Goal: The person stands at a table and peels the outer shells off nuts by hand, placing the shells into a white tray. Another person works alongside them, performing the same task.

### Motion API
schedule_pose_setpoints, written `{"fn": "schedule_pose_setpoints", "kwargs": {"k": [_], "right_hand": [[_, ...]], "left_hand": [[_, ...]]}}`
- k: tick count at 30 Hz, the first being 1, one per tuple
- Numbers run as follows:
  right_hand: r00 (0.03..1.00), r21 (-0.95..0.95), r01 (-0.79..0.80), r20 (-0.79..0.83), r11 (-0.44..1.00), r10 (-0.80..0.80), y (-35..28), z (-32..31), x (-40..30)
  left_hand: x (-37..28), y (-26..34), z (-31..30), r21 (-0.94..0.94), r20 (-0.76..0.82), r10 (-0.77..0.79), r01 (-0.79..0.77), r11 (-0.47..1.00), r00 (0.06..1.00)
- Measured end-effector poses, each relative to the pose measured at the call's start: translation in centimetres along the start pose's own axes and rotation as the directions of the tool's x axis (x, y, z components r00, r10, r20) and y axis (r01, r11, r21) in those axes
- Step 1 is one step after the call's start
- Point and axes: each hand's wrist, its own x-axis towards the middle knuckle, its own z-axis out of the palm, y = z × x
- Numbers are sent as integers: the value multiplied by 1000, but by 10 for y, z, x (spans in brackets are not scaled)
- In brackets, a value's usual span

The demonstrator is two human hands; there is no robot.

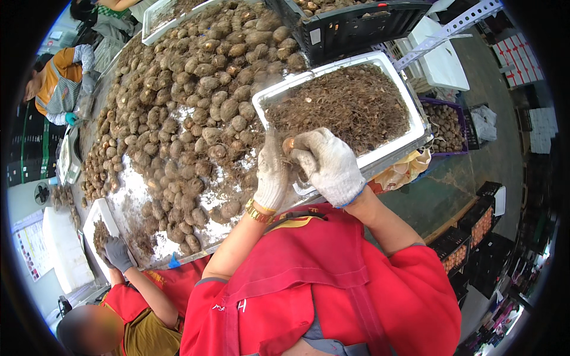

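White knit gloves, soiled brown, cover both my hands, which meet over the table edge beside a white foam tray [418, 127] filled with brown fibrous peelings [343, 107]. My right hand [327, 162] is closed around a taro corm [289, 146], its orange-brown end showing between the fingers. My left hand [271, 171] is upright against the corm's left side, fingers extended; whether it grips the corm is hidden. A gold-coloured watch band circles my left wrist. A large heap of hairy taro corms [200, 84] covers much of the metal table [133, 187] on the left.
A black crate [356, 29] stands beyond the foam tray. At right are a perforated metal post [445, 33] and a purple crate of corms [465, 133]. A co-worker in grey gloves [116, 253] works at lower left; another person in orange [62, 84] stands at the far left.
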Motion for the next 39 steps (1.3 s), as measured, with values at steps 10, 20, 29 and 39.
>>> {"fn": "schedule_pose_setpoints", "kwargs": {"k": [10, 20, 29, 39], "right_hand": [[996, 30, 3, -93, 1000, 0, 3, -6, -7], [997, -172, -62, 34, 983, 69, 34, 0, -16], [995, -42, -43, 83, 998, 46, -5, -19, 0], [990, 66, -135, 41, 989, 133, 16, -21, -8]], "left_hand": [[-11, 21, 7, -124, -17, 34, -36, 992, 999], [-10, 9, 2, -463, 13, -290, 263, 846, 957], [-3, -30, -14, -298, 65, -38, 56, 953, 997], [1, 22, -14, -496, 327, -266, 404, 769, 907]]}}
